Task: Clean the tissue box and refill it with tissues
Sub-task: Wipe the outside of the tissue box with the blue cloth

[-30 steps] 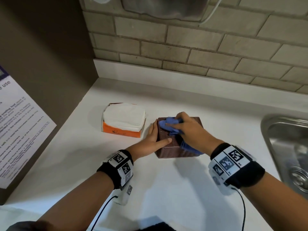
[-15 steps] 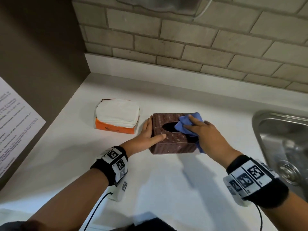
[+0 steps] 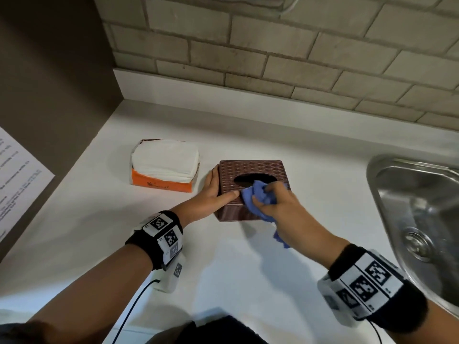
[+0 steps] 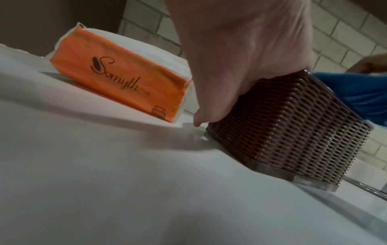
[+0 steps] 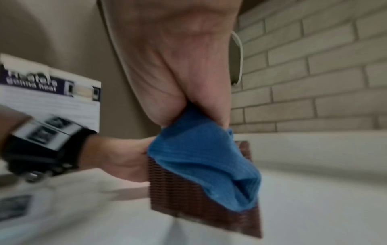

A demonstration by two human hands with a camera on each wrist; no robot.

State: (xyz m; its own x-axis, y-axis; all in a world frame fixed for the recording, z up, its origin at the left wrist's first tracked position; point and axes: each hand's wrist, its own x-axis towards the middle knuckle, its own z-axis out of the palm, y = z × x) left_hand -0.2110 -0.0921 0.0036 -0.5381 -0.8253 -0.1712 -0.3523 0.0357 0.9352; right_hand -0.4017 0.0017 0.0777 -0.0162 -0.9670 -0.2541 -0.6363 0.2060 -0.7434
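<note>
A brown woven tissue box (image 3: 250, 168) (image 4: 293, 132) (image 5: 184, 190) stands on the white counter (image 3: 223, 269), its oval top opening empty and dark. My left hand (image 3: 213, 192) (image 4: 230, 58) steadies it, fingers flat against its left side and thumb lying on the top's front edge. My right hand (image 3: 275, 202) (image 5: 178, 66) grips a crumpled blue cloth (image 3: 258, 197) (image 5: 201, 157) (image 4: 360, 96) and presses it on the box's front right top; the cloth's tail hangs down the front. An orange pack of white tissues (image 3: 164, 165) (image 4: 117, 82) lies to the left of the box.
A steel sink (image 3: 422, 214) is sunk into the counter at the right. A brick wall (image 3: 273, 45) runs behind, with a dark panel (image 3: 49, 83) on the left bearing a printed notice (image 3: 17, 180). A cable (image 3: 134, 309) trails from my left wrist.
My right hand has swept the cloth from the box's left top to its right side, then back toward the front middle. The left hand has stayed on the box.
</note>
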